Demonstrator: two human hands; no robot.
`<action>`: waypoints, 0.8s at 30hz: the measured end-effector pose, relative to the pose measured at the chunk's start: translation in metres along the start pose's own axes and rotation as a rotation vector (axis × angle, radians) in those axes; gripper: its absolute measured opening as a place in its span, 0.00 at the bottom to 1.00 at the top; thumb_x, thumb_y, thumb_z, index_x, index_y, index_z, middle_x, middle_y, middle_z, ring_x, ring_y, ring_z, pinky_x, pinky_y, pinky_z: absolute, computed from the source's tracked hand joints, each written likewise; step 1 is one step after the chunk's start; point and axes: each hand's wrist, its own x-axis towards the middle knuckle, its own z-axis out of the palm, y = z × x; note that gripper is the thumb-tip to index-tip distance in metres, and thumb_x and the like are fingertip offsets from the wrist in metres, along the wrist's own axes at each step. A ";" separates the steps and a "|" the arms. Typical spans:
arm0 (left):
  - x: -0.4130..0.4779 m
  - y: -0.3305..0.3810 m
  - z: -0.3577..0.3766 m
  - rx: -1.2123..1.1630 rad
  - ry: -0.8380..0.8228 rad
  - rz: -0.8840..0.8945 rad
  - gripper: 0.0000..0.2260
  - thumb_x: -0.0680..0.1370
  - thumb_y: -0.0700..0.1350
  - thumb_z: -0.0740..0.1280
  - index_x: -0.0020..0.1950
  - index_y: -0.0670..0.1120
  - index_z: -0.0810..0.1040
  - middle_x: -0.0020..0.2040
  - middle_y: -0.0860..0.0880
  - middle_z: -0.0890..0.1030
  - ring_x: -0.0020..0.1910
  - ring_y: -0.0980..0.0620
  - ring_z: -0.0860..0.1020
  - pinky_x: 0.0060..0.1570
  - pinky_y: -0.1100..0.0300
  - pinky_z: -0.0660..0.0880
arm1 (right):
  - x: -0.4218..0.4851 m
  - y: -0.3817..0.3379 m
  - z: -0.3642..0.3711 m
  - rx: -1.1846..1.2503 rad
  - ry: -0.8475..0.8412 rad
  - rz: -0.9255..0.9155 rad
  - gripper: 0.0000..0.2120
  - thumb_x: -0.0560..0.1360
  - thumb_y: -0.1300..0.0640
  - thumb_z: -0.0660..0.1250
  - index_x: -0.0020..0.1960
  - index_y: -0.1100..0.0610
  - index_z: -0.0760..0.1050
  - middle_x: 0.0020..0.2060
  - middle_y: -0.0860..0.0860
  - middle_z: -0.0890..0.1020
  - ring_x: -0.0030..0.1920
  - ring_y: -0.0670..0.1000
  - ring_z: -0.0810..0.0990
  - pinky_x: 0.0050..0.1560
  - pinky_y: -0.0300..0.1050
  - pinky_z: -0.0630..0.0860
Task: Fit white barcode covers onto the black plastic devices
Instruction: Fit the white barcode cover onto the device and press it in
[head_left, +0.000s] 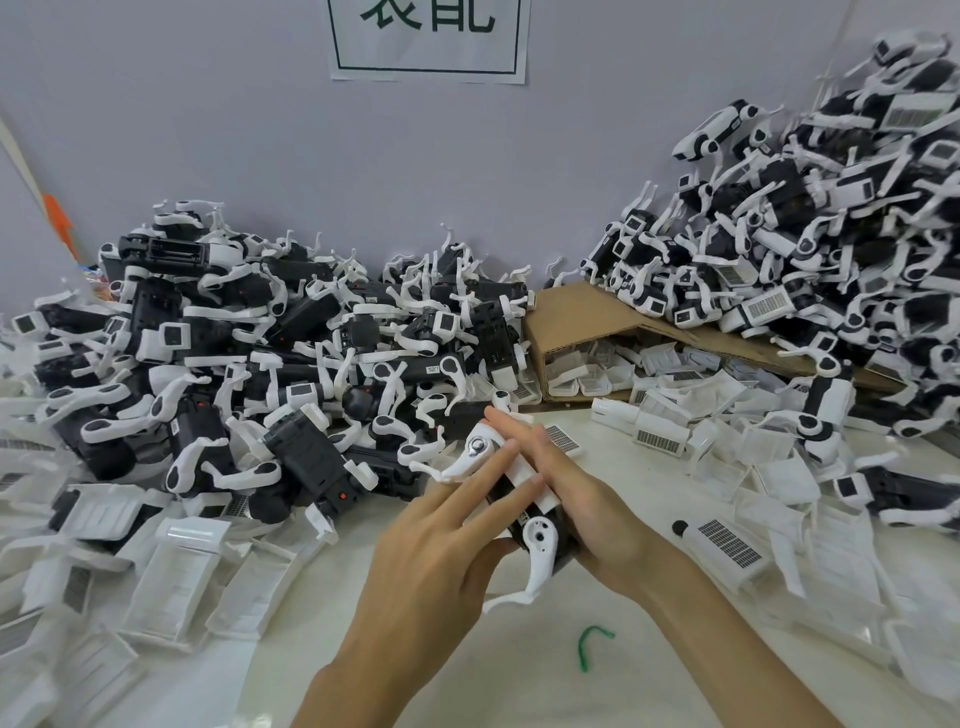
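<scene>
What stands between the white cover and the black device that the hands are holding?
Nothing visible: the white cover already lies on the black device, held by the left hand, with the right hand pressing it.

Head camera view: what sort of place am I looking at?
Probably a factory assembly bench: heaps of identical black devices, loose white barcode covers in and around a cardboard box, and a printed sign posted behind.

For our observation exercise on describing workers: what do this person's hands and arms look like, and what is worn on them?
The left hand and right hand are bare: no gloves, rings or watch show. No sleeve is in view down to the frame's edge.
</scene>
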 end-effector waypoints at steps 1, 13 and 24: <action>0.000 0.000 0.000 -0.001 -0.008 0.002 0.24 0.74 0.44 0.70 0.70 0.54 0.77 0.73 0.53 0.74 0.66 0.48 0.78 0.55 0.55 0.80 | 0.000 0.000 0.000 0.003 -0.003 0.002 0.28 0.75 0.31 0.52 0.73 0.34 0.67 0.67 0.34 0.76 0.67 0.38 0.75 0.67 0.41 0.73; 0.002 0.000 -0.003 -0.083 0.121 -0.003 0.25 0.72 0.37 0.73 0.68 0.49 0.78 0.71 0.53 0.73 0.68 0.54 0.74 0.62 0.65 0.71 | 0.002 -0.003 -0.003 0.456 0.075 0.042 0.23 0.76 0.57 0.66 0.70 0.54 0.72 0.62 0.55 0.82 0.55 0.54 0.83 0.52 0.46 0.81; -0.003 -0.003 0.005 0.001 0.254 -0.060 0.23 0.70 0.39 0.74 0.64 0.50 0.78 0.63 0.52 0.76 0.52 0.54 0.77 0.44 0.59 0.79 | 0.007 0.010 -0.004 0.091 0.121 0.275 0.23 0.78 0.34 0.60 0.61 0.48 0.82 0.58 0.54 0.84 0.60 0.56 0.82 0.61 0.56 0.78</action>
